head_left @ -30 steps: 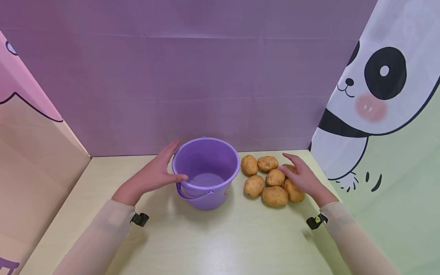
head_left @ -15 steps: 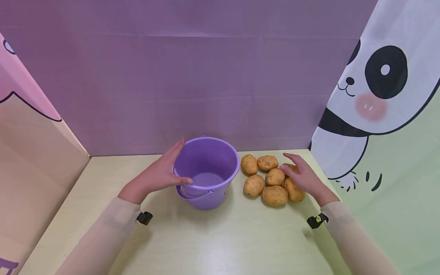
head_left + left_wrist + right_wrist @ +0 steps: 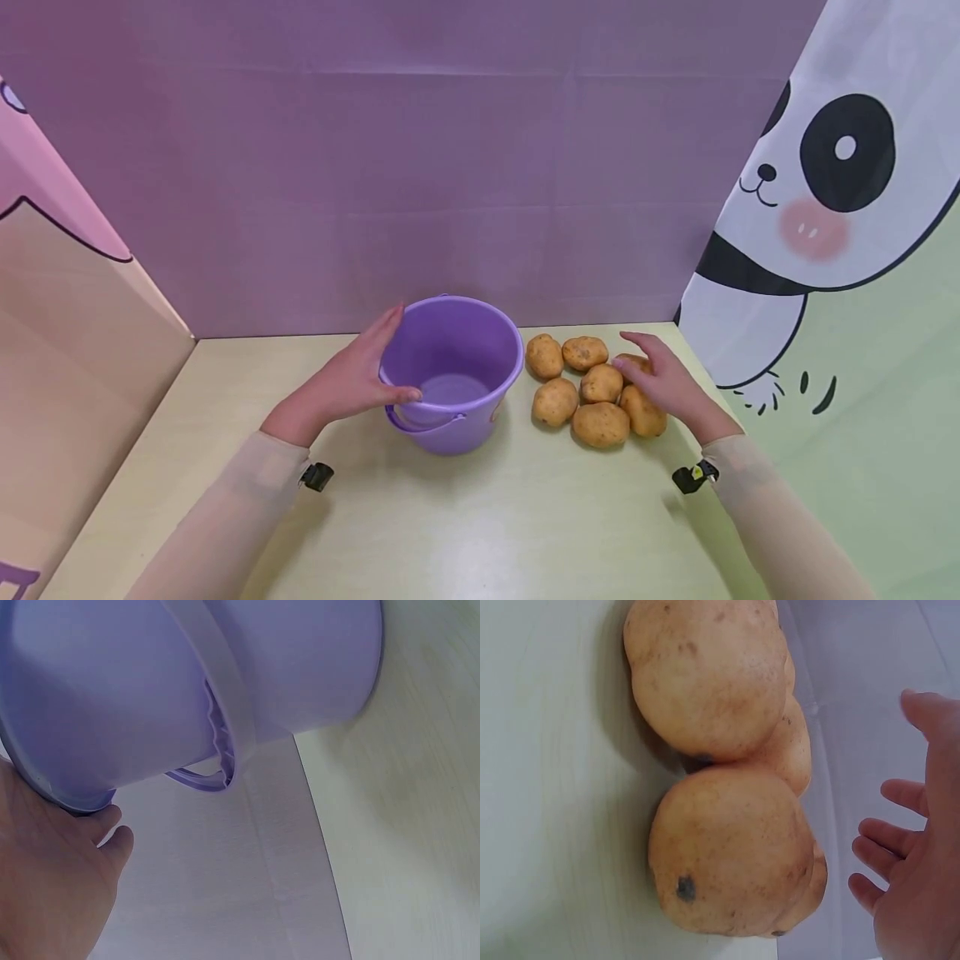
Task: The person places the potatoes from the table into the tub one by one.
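Observation:
A purple plastic bucket stands upright on the table, its handle hanging down on the near side. My left hand is at the bucket's left rim, thumb and fingers spread apart and overlapping the opening. The left wrist view shows that hand right at the rim, with two fingertips showing beside it. Several potatoes lie in a cluster to the right of the bucket. Over their right side hovers my right hand, fingers apart and nothing in its grasp. In the right wrist view it is beside the potatoes.
The pale wooden table ends at a purple backdrop just behind the bucket and potatoes. Printed side panels flank it, with a panda picture on the right one.
My left hand has shifted right onto the bucket's rim and then stayed there. The right hand keeps its place over the potatoes. Bucket and potatoes have not moved.

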Motion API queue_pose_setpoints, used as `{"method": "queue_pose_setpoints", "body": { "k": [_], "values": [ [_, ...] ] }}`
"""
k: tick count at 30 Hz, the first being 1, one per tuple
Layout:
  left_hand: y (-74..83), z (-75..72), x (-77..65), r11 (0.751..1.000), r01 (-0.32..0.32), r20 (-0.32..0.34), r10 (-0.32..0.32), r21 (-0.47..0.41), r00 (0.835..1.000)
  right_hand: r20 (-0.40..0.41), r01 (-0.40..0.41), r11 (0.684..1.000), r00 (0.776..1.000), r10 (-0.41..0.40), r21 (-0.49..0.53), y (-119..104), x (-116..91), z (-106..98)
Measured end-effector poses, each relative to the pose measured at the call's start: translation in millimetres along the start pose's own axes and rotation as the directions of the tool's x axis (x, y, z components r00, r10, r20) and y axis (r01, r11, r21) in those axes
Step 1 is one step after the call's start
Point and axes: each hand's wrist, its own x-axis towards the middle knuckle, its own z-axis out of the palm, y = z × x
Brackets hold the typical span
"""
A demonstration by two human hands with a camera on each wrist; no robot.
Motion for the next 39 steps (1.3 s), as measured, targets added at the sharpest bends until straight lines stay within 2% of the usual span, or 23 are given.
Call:
{"method": "queue_pose_setpoints", "body": {
  "k": [6, 11, 15, 21, 29, 39],
  "values": [
    [-0.2, 0.2, -0.2, 1.0, 0.01, 0.008, -0.01, -0.016, 1.0, 0.026, -0.049, 0.999, 0.998, 0.049, 0.006, 11.6, 3.8, -1.9],
    [-0.1, 0.1, -1.1, 1.0, 0.005, 0.008, -0.005, -0.017, 1.0, 0.035, -0.068, 0.997, 0.997, 0.066, 0.047, 23.6, 6.0, -4.1],
    [0.1, -0.1, -1.2, 1.0, -0.002, 0.009, 0.003, -0.022, 1.0, 0.049, -0.08, 0.996, 0.996, 0.078, 0.042, 36.9, 8.9, -6.5],
    [1.8, -1.4, -2.1, 0.999, -0.004, 0.01, 0.004, -0.032, 1.0, 0.119, -0.115, 0.992, 0.987, 0.11, 0.041, 54.7, 15.3, -10.9],
    [1.1, -1.5, -2.5, 0.999, -0.008, 0.01, 0.008, -0.047, 1.0, 0.227, -0.126, 0.992, 0.967, 0.115, 0.034, 56.2, 22.2, -15.1],
    [0.0, -0.6, -2.0, 0.998, -0.009, 0.008, 0.01, -0.059, 1.0, 0.297, -0.122, 0.989, 0.95, 0.09, 0.089, 54.9, 26.7, -18.2]
  ]
}}
